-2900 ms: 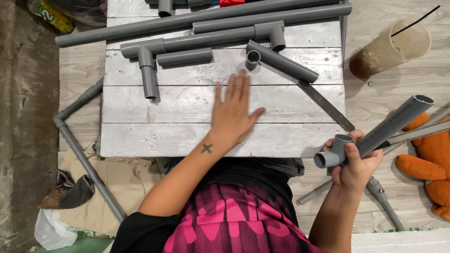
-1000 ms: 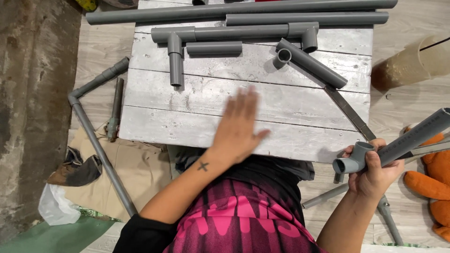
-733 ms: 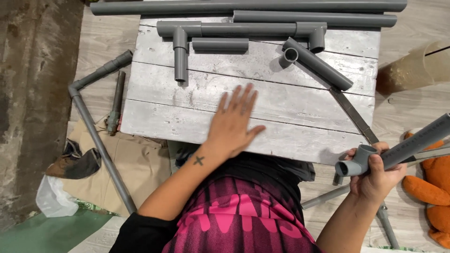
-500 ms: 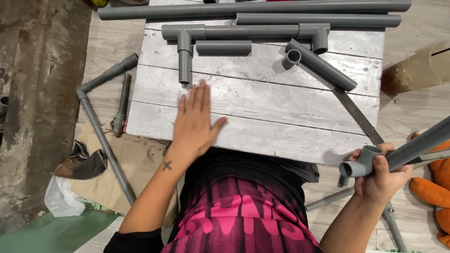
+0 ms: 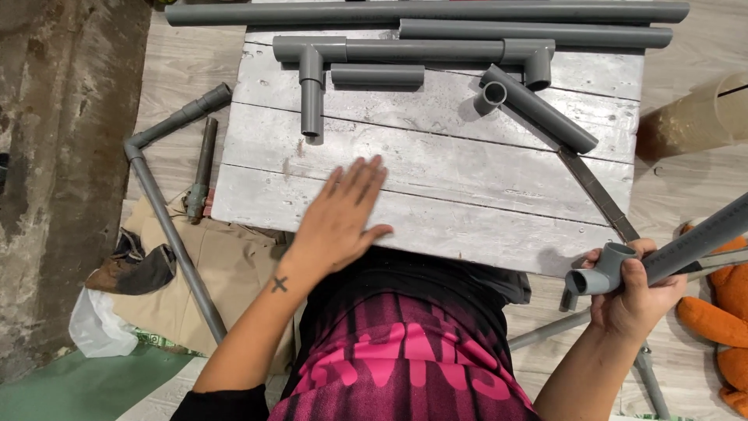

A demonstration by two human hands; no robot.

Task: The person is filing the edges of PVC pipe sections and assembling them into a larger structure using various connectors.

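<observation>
I take the whitewashed plank counter (image 5: 467,187) as my reference. My left hand (image 5: 343,218) lies flat on its near edge, fingers spread wide and holding nothing, apparently bracing. My right hand (image 5: 635,300) is off the counter's near right corner, closed around a grey elbow fitting (image 5: 604,277) with a long grey pipe (image 5: 701,238) seated in it, running up and to the right; the grip at the joint looks chosen for control. On the counter's far side lie a tee assembly (image 5: 312,66), a short pipe (image 5: 378,76) and an angled pipe (image 5: 538,107), laid within reach. An orange soft toy (image 5: 721,312) lies on the floor right of the counter.
</observation>
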